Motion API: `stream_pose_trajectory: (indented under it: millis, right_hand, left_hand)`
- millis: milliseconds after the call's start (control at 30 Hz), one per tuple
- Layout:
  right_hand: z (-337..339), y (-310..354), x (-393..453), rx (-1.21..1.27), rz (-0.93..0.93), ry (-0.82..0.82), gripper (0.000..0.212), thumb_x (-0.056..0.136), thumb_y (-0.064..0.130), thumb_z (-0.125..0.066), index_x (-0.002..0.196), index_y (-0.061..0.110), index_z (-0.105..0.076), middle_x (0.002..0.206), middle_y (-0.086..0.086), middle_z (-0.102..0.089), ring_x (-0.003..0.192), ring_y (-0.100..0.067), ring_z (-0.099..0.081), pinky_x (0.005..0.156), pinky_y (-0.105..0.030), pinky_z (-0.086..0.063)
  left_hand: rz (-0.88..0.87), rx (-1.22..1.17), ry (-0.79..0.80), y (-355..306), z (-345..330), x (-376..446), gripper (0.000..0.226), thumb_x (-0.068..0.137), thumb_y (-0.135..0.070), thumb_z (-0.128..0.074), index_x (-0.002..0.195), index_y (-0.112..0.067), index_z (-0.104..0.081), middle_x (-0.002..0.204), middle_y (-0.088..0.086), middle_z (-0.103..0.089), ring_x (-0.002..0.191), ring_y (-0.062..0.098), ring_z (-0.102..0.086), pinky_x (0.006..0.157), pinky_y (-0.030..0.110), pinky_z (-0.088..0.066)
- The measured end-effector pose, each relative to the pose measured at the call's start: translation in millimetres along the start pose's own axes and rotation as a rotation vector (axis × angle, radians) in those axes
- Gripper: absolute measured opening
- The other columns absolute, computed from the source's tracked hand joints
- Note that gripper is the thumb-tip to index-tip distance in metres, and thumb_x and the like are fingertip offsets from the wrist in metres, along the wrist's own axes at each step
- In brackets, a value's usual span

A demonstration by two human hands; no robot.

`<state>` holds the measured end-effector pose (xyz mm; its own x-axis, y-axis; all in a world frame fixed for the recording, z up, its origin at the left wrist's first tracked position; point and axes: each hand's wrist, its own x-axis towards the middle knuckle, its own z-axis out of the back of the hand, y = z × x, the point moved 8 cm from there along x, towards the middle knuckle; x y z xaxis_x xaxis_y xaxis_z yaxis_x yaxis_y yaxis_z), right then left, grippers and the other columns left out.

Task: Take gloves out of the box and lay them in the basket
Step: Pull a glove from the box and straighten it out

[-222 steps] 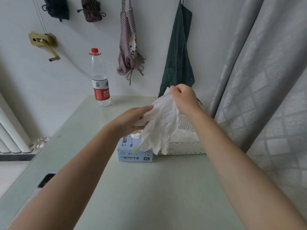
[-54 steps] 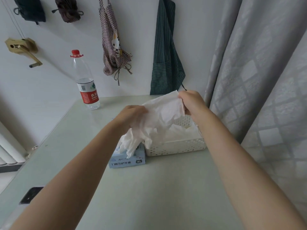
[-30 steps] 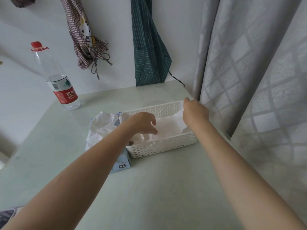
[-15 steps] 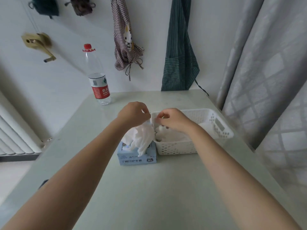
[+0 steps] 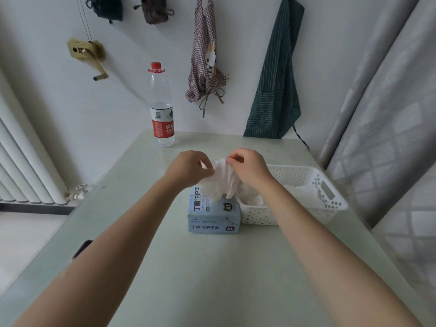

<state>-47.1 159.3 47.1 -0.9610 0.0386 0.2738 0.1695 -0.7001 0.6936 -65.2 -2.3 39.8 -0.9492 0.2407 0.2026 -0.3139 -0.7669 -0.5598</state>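
Centre frame: thin, crumpled white glove (image 5: 220,179), pinched at its top by left hand (image 5: 191,168) and right hand (image 5: 247,167), hanging over rectangular pale-blue cardboard glove box (image 5: 213,214). Right: perforated white plastic basket (image 5: 330,199) holding limp white gloves (image 5: 252,199). Smooth pale-green worktop (image 5: 212,279).

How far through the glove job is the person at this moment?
Partly done: white gloves already lie in the basket. In hand: the left hand and right hand both pinch a fresh glove above the box. Left: carry it across and lay it in the basket. How many remain in the box cannot be seen.
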Motion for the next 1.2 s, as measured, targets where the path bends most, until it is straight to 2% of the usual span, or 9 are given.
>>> stream_pose_trajectory:
  millis: [200, 333, 433, 567, 667, 767, 900, 1033, 1200]
  right_hand:
    - [30, 25, 4, 0.197, 0.026, -0.102, 0.014, 0.094, 0.027, -0.061, 0.095, 0.013, -0.064, 0.086, 0.006, -0.061, 0.076, -0.007, -0.054, 0.064, -0.015, -0.04]
    - [41, 37, -1, 0.319, 0.0, -0.083, 0.021, 0.096, 0.031, -0.058, 0.098, 0.011, -0.065, 0.083, 0.005, -0.062, 0.074, -0.006, -0.056, 0.065, -0.017, -0.044]
    - [48, 39, -5, 0.379, -0.047, -0.103, 0.023, 0.095, 0.031, -0.06, 0.093, 0.01, -0.068, 0.075, 0.006, -0.06, 0.07, -0.008, -0.055, 0.066, -0.022, -0.045]
    - [52, 28, -17, 0.661, -0.197, -0.047, 0.028, 0.099, 0.027, -0.05, 0.093, 0.006, -0.066, 0.074, -0.009, -0.066, 0.057, -0.02, -0.06, 0.05, -0.029, -0.047]
    - [58, 16, -27, 0.706, -0.241, 0.024, 0.032, 0.099, 0.031, -0.05, 0.096, 0.004, -0.065, 0.078, -0.011, -0.066, 0.053, -0.02, -0.057, 0.045, -0.026, -0.041]
    - [55, 7, -30, 0.577, -0.216, 0.108, 0.043, 0.091, 0.05, -0.06, 0.104, 0.01, -0.069, 0.09, -0.003, -0.064, 0.078, -0.016, -0.061, 0.062, -0.027, -0.047]
    - [46, 3, -42, 0.569, -0.158, 0.266, 0.07, 0.075, 0.064, -0.066, 0.128, 0.019, -0.061, 0.123, 0.007, -0.064, 0.117, -0.01, -0.056, 0.096, -0.029, -0.045]
    - [52, 6, -47, 0.622, -0.139, 0.251, 0.038, 0.086, 0.041, -0.069, 0.119, 0.024, -0.062, 0.118, 0.012, -0.065, 0.108, 0.002, -0.056, 0.083, -0.016, -0.039]
    - [60, -6, -41, 0.629, -0.157, 0.157, 0.036, 0.083, 0.032, -0.075, 0.111, 0.011, -0.068, 0.109, -0.011, -0.071, 0.098, -0.022, -0.064, 0.091, -0.038, -0.048]
  left_hand:
    - [-0.09, -0.128, -0.236, -14, 44, 1, 0.008, 0.086, -0.028, -0.066, 0.092, -0.026, -0.071, 0.097, -0.002, -0.067, 0.083, 0.01, -0.061, 0.073, 0.028, -0.051]
    - [-0.161, -0.379, -0.016, -43, 37, -8, 0.033, 0.081, -0.042, -0.076, 0.109, -0.027, -0.066, 0.109, -0.005, -0.064, 0.099, 0.007, -0.06, 0.081, 0.022, -0.05]
    - [-0.143, -0.407, 0.037, -58, 31, -13, 0.03, 0.083, -0.031, -0.077, 0.107, -0.015, -0.069, 0.097, 0.0, -0.07, 0.08, 0.005, -0.064, 0.068, 0.02, -0.05]
    - [0.046, -0.672, -0.03, -49, 30, -14, 0.019, 0.087, -0.009, -0.058, 0.095, 0.004, -0.069, 0.08, 0.016, -0.061, 0.073, 0.02, -0.053, 0.068, 0.033, -0.042]
    - [0.243, -0.879, -0.054, -37, 25, -15, 0.018, 0.09, -0.005, -0.052, 0.095, 0.002, -0.067, 0.085, 0.017, -0.061, 0.076, 0.026, -0.059, 0.076, 0.041, -0.053]
    - [0.351, -1.13, -0.003, -29, 15, -16, 0.031, 0.091, -0.011, -0.049, 0.116, 0.003, -0.061, 0.099, 0.019, -0.058, 0.087, 0.03, -0.057, 0.074, 0.039, -0.054]
    - [0.364, -1.265, 0.058, -33, 0, -15, 0.046, 0.091, -0.018, -0.045, 0.133, -0.001, -0.052, 0.114, 0.022, -0.058, 0.102, 0.035, -0.055, 0.095, 0.05, -0.048]
    - [0.359, -1.186, 0.2, -51, -11, -21, 0.044, 0.091, -0.017, -0.042, 0.131, 0.001, -0.052, 0.106, 0.016, -0.058, 0.097, 0.03, -0.053, 0.086, 0.043, -0.045]
    - [0.278, -1.019, 0.337, -69, -22, -25, 0.036, 0.102, -0.031, -0.035, 0.099, -0.012, -0.065, 0.08, 0.008, -0.068, 0.065, 0.022, -0.063, 0.064, 0.033, -0.052]
